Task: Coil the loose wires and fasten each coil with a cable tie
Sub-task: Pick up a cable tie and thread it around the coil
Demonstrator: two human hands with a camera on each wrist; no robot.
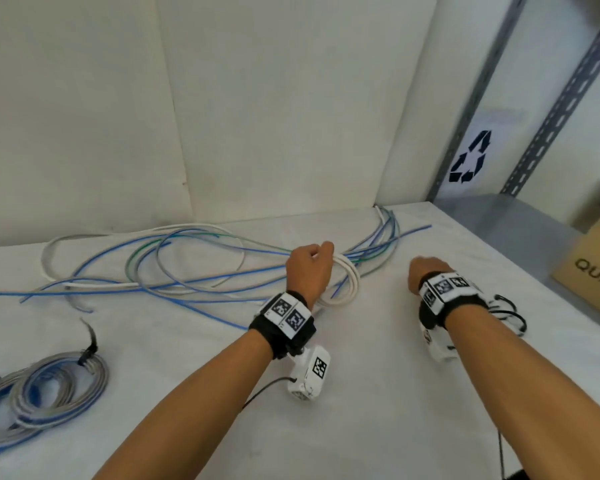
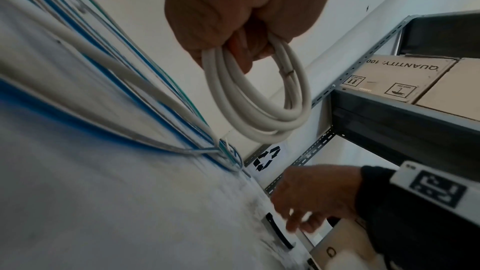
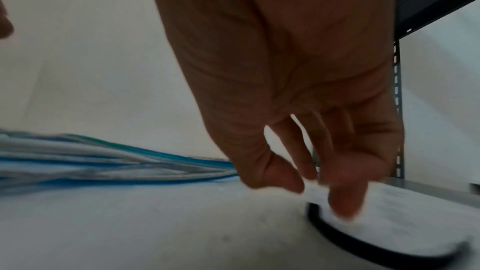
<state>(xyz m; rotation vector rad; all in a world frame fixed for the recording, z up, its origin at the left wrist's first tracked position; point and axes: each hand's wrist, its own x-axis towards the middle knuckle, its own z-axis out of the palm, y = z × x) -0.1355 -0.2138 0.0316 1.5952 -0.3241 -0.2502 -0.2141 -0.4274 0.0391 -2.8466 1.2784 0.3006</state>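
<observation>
My left hand (image 1: 314, 263) grips a small coil of thick white wire (image 1: 351, 284), held just above the table; in the left wrist view the coil (image 2: 259, 110) hangs in several loops from the curled fingers (image 2: 233, 28). My right hand (image 1: 426, 271) is to its right, low over the table, holding nothing. In the right wrist view its fingers (image 3: 345, 202) point down just above a black cable tie (image 3: 350, 241) lying on the surface. Whether they touch it is unclear. Loose blue, grey, white and green wires (image 1: 187, 268) sprawl behind the left hand.
Two tied grey-and-blue coils (image 1: 49, 386) lie at the front left of the white table (image 1: 378, 393). More black ties (image 1: 510, 313) lie beside my right wrist. A metal rack (image 1: 482, 105) and a cardboard box (image 1: 593, 268) stand on the right. A wall closes the back.
</observation>
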